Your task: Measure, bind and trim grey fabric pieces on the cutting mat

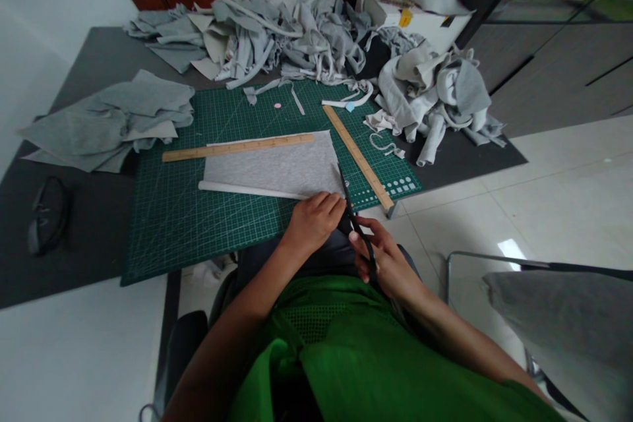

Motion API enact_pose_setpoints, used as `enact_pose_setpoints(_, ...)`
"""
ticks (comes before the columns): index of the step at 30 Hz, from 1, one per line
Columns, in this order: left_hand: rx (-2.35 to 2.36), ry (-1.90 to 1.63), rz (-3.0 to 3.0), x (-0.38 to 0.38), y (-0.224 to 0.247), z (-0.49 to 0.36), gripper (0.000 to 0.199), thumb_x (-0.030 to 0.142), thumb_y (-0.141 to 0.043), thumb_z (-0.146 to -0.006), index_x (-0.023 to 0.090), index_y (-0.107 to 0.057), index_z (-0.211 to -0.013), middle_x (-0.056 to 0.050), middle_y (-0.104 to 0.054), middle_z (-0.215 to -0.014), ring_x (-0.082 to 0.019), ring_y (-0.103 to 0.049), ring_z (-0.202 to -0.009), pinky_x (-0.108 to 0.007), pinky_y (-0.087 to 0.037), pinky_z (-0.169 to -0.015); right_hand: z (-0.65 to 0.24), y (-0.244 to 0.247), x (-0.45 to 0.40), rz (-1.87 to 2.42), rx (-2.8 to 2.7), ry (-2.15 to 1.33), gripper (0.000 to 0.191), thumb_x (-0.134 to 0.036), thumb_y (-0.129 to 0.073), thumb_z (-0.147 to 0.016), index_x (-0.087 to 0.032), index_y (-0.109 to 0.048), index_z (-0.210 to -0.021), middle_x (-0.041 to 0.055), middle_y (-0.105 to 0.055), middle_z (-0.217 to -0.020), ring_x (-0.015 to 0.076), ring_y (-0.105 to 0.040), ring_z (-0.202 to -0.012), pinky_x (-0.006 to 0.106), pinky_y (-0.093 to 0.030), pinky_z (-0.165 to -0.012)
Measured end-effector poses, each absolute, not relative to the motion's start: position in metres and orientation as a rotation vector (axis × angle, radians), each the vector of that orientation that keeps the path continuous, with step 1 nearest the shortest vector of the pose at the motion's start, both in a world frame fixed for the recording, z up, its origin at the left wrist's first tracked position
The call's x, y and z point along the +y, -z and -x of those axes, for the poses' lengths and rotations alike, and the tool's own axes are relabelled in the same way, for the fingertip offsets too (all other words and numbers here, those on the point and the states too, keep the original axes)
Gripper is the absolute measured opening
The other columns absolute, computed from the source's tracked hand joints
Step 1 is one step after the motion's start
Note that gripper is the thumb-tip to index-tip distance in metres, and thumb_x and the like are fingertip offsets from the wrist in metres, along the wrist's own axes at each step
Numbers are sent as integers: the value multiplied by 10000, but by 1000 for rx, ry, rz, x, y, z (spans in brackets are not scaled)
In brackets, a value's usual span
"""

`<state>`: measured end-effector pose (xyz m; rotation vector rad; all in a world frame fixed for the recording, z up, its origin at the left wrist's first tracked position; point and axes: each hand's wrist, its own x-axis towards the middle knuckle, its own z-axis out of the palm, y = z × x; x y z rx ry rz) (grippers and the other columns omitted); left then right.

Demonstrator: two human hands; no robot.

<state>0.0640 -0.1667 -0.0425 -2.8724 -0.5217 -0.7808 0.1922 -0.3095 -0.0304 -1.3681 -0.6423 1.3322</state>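
A light grey piece of fabric (277,168) lies flat on the green cutting mat (178,231), its near edge finished by a pale band. At its near right corner, my left hand (319,216) presses down with fingers curled on the cloth. My right hand (383,252) grips black scissors (363,237) by the handles. The blades point away from me along the fabric's right edge, close to the left fingers. One wooden ruler (242,146) rests across the fabric's far edge. A second wooden ruler (357,155) lies slantwise on the mat to the right.
Grey fabric scraps (297,33) are heaped along the back, with another pile (435,92) at right and stacked pieces (113,115) at left. A white box (415,20) stands at the back right. Dark glasses (48,216) lie at left. A chair (558,303) is at right.
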Motion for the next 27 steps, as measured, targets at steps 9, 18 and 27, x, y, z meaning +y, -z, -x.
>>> enact_pose_setpoints(9,-560,751,2881,-167,44,-64,191,81,-529,-994,116,-692,-1086,-103,-758,-1069,-211,-689,-901,-310,-579,-703,-192,26,-311,1370,-674,-1333,595,-490,-787,-845,-220,-506,-1295,-118,-503,-588,90,-453,-428,211,-412,-371)
enact_pose_setpoints(18,-555,762,2864,-168,41,-64,227,65,-494,-996,122,-706,-1050,-91,-759,-1028,-198,-679,-871,-298,-569,-695,-193,26,-312,1382,-574,-1361,594,-560,-786,-799,-252,-489,-1212,-132,-475,-578,77,-392,-390,196,-363,-338)
enact_pose_setpoints(27,-571,770,2864,-168,43,-64,177,89,-541,-997,130,-703,-1053,-72,-759,-1024,-199,-681,-861,-285,-546,-677,-201,17,-288,1410,-520,-1344,652,-577,-839,-687,-259,-459,-1110,-136,-483,-601,72,-389,-389,183,-334,-310)
